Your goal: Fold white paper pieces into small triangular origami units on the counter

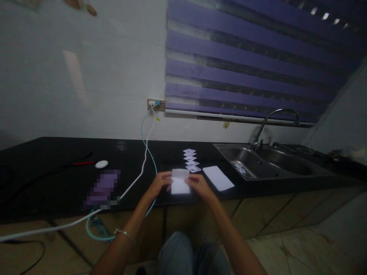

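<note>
My left hand (160, 181) and my right hand (200, 185) both pinch a white sheet of paper (180, 183) lying on the black countertop (57, 187) near its front edge. The sheet's top part is folded down over itself. Each hand grips one side edge of it with closed fingers. Just beyond it lies a row of several small folded white paper shapes (190, 159). A flat white sheet (218, 178) rests to the right of my right hand.
A steel double sink (266, 162) with a curved tap (279, 114) sits at the right. White and teal cables (146, 152) run from a wall socket (156, 104) across the counter. A small white oval object (101, 164) and a blurred purple item (103, 187) lie left.
</note>
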### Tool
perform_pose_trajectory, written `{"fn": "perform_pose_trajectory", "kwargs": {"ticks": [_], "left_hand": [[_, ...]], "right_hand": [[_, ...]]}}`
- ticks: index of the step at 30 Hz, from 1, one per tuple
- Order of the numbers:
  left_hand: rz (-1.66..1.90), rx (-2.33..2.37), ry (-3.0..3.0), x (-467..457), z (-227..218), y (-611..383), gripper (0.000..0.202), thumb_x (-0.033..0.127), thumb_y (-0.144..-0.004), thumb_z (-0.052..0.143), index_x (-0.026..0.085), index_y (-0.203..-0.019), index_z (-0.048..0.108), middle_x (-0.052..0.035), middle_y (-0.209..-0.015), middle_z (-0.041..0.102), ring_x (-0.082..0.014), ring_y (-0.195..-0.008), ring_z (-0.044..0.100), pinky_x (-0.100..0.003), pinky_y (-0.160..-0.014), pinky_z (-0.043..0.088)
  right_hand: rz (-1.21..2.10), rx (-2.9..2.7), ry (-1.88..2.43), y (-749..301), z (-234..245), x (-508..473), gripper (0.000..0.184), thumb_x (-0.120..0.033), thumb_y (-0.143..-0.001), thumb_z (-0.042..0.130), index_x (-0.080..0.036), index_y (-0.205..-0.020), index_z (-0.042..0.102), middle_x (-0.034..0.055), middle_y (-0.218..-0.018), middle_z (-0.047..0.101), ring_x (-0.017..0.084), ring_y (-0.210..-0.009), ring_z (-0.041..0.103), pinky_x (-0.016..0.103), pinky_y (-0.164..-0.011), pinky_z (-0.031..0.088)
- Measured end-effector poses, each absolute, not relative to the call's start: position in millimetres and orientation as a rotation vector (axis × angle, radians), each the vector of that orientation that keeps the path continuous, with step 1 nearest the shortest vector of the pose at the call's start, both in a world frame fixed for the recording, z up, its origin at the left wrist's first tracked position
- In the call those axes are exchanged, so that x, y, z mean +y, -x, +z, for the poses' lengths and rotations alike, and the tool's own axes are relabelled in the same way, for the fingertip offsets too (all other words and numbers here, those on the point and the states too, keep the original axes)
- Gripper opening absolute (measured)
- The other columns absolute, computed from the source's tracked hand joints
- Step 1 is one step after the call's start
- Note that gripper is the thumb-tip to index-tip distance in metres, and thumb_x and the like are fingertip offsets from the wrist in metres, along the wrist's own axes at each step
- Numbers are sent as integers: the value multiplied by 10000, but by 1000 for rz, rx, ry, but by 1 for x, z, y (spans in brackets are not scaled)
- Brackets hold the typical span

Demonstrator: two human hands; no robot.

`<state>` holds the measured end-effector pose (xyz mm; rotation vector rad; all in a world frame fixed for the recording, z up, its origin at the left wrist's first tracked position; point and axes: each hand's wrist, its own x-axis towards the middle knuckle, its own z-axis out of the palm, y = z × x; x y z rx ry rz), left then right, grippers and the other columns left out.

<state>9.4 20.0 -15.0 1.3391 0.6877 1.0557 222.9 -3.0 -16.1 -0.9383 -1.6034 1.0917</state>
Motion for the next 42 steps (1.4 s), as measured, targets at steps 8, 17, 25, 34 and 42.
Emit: {"fn": "perform_pose_trajectory", "kwargs": {"ticks": [8,17,25,34,42], "left_hand": [[1046,841,-1433,21,-14,-10,320,253,-620,641,52,-845,748,-42,-497,626,-87,-370,437,-206,-406,288],[941,785,-1526,17,-10,-13,603,601,-851,376,85,-908,681,-22,-523,589,-89,-387,492,-190,-387,244],[813,846,-1807,12,-15,-15,503,570,-846,448,102,-785,624,-4,-524,571,-102,-453,496,-192,-447,345],[833,848,-1814,15,-17,-15,483,555,-833,479,99,-831,640,-8,-557,579,-110,-458,513,-200,-443,364],[852,862,-1806,12,-16,-16,454,543,-831,495,109,-823,627,-1,-591,565,-103,-480,500,-198,-454,369]], "right_hand": [[1150,-1480,924,-220,-13,-3,333,-355,-693,713,-161,-962,734,95,-904,729,265,-916,649,406,-851,472],[1040,-1471,972,-222,-14,-1,266,-327,-719,678,-180,-929,746,96,-931,731,256,-875,660,379,-801,485],[1087,-1434,964,-221,-21,5,334,-342,-766,627,-173,-1043,704,11,-639,637,120,-554,537,230,-529,402],[1225,-1521,974,-217,-8,-6,408,-402,-681,727,-120,-969,660,22,-732,635,134,-655,557,234,-604,410],[1268,-1467,936,-220,-15,-2,339,-336,-657,750,-129,-908,653,22,-741,651,135,-645,580,234,-606,418]]}}
